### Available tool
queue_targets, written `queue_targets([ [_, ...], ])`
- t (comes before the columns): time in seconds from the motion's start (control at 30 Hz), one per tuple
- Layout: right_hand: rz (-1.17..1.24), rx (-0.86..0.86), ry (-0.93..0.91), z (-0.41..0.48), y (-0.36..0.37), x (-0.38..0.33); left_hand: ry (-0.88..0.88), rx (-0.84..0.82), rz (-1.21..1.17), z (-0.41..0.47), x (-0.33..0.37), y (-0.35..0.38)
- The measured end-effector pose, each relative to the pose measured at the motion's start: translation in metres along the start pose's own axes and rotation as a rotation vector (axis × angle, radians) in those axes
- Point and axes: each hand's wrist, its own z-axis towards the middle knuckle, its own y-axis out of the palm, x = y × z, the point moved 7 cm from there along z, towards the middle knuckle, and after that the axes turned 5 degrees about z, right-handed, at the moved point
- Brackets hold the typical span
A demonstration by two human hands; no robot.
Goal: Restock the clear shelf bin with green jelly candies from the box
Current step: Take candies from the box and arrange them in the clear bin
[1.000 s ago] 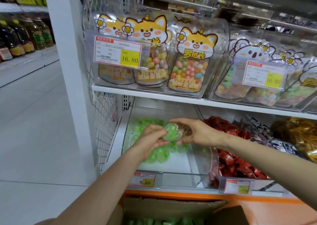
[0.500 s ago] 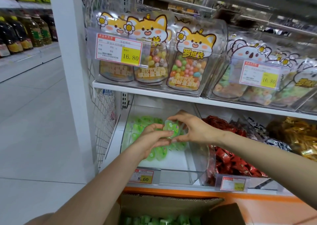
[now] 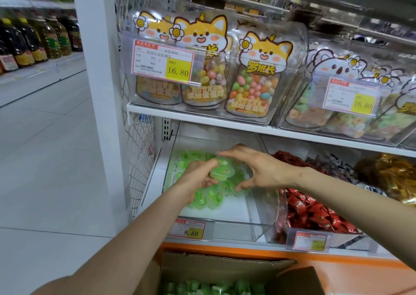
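Both hands reach into the clear shelf bin on the lower shelf. My left hand grips a green jelly candy cup above the pile of green jelly candies at the back of the bin. My right hand hovers just right of that cup with fingers spread and curved; its fingertips are near the cup and whether they touch it I cannot tell. The open cardboard box stands below the shelf, with more green candies showing inside.
Red-wrapped sweets fill the bin to the right, gold-wrapped ones beyond. A price tag reading 8.60 sits on the shelf edge. Above, clear bins hold cartoon-fox candy bags. A white post and wire mesh stand to the left.
My right hand has opened and drawn slightly right, off the candy cup it pinched before. My left hand keeps the cup, deeper over the pile.
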Motion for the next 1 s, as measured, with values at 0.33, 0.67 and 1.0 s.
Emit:
queue_targets([
  [0.33,-0.002,-0.037,-0.028,-0.002,0.015,-0.003,0.013,-0.228,0.185,-0.004,-0.001,0.022],
  [0.67,-0.057,0.011,0.124,0.004,0.018,0.002,-0.007,-0.291,0.314,0.004,-0.001,0.027],
  [1.0,-0.112,-0.191,0.39,0.008,0.071,0.048,0.014,0.132,0.882,0.053,-0.005,-0.028],
])
